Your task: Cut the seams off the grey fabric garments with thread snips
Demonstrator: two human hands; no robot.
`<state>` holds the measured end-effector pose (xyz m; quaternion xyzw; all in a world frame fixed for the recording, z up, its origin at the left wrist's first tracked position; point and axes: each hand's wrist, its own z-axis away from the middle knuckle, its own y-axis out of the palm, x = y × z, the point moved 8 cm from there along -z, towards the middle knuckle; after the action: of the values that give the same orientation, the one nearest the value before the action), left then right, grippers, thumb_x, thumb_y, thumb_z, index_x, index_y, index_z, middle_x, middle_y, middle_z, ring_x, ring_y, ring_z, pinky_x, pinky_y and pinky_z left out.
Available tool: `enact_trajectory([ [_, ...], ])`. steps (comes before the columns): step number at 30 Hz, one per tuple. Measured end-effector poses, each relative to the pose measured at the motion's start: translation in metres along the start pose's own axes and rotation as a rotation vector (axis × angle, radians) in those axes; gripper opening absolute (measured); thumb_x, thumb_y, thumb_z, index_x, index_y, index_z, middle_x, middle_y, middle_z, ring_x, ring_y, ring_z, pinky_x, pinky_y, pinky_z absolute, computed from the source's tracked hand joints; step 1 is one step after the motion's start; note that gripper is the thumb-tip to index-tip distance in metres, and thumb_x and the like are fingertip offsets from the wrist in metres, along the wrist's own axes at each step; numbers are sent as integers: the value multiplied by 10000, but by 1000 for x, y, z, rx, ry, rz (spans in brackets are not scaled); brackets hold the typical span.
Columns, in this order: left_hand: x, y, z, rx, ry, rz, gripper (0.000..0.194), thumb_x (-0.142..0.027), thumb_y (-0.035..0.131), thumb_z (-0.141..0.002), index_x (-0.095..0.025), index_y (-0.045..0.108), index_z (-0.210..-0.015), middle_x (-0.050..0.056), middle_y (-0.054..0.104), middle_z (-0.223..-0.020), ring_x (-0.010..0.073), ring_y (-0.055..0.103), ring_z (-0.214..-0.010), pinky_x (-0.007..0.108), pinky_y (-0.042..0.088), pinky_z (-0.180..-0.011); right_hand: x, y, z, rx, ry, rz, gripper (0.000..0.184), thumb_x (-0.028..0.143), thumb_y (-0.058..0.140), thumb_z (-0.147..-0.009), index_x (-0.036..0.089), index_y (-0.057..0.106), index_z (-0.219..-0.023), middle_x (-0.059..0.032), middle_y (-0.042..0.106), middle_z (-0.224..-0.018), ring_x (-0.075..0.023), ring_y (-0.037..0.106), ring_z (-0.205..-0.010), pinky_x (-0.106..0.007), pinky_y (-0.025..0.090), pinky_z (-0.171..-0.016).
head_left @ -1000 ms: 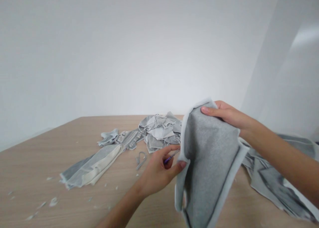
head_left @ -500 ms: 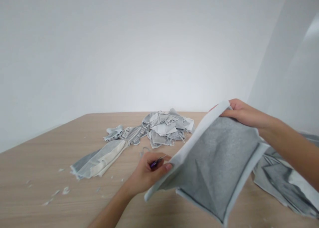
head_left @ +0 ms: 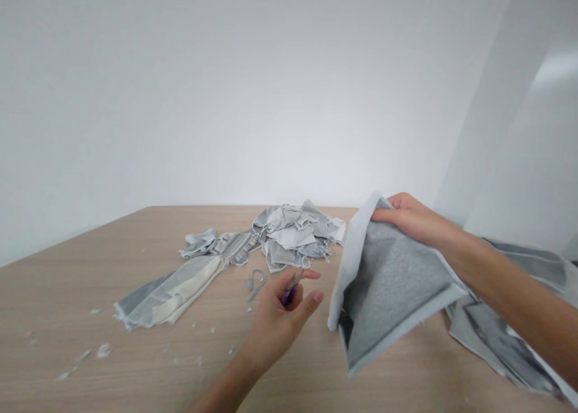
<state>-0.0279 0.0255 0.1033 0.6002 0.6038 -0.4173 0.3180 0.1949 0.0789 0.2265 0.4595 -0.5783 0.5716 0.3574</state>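
Note:
My right hand (head_left: pixel 409 217) pinches the top edge of a grey fabric piece (head_left: pixel 397 280) with pale borders, which hangs folded above the table. To its left, my left hand (head_left: pixel 289 307) is apart from the fabric. Its curled fingers hold small purple-handled thread snips (head_left: pixel 290 292), their metal tips pointing up past the index finger. Thumb and index finger are spread. Part of the snips is hidden in the palm. Behind that hand, a curled grey strip (head_left: pixel 256 283) lies on the table.
A heap of grey and white cloth pieces (head_left: pixel 291 235) sits at the back of the wooden table (head_left: pixel 149 244). Left of it lie a long gathered cloth bundle (head_left: pixel 176 292) and small scraps (head_left: pixel 103 350). More grey fabric (head_left: pixel 501 341) lies at right, under my right forearm.
My left hand has let go of the fabric's edge and keeps the snips. The fabric has swung down and folded in my right hand, which has shifted slightly left in view.

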Motion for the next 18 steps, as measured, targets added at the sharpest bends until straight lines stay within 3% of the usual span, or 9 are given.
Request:
enact_trajectory([
  [3, -13, 17, 7, -51, 88, -86, 496, -411, 808, -795, -209, 633, -1213, -129, 276, -535, 76, 261, -470, 187, 213, -463, 4, 10, 6, 20, -42, 85, 363, 448, 897, -567, 147, 699, -611, -14, 652, -516, -134, 550, -439, -228, 397, -420],
  [6, -30, 30, 12, -229, 329, -326, 493, -309, 834, -777, -267, 605, -1211, -134, 406, -532, 67, 391, -431, 169, 326, -476, 9, 19, 13, 25, -34, 90, 358, 452, 891, -575, 147, 710, -624, -19, 677, -556, -133, 556, -458, -223, 397, -423],
  [10, -24, 42, 7, -417, 512, -497, 452, -252, 771, -833, -249, 548, -1227, -95, 603, -597, 104, 570, -467, 191, 427, -516, 14, 28, 22, 36, 50, -21, 314, 400, 904, -548, 154, 719, -615, -29, 710, -596, -144, 602, -496, -215, 442, -443],
  [14, -9, 37, -7, -464, 565, -544, 440, -152, 717, -825, -215, 541, -1223, -79, 627, -588, 135, 626, -488, 209, 441, -511, 18, 25, 27, 14, 90, -84, 280, 351, 907, -557, 151, 714, -584, -44, 712, -583, -147, 608, -490, -214, 458, -439],
  [18, -17, 20, -5, -460, 650, -591, 293, -110, 676, -794, -238, 623, -1052, -67, 642, -611, 126, 625, -491, 210, 456, -530, 16, 11, 25, -38, 82, -68, 272, 357, 909, -582, 163, 719, -604, -34, 724, -606, -145, 621, -509, -210, 469, -457],
])
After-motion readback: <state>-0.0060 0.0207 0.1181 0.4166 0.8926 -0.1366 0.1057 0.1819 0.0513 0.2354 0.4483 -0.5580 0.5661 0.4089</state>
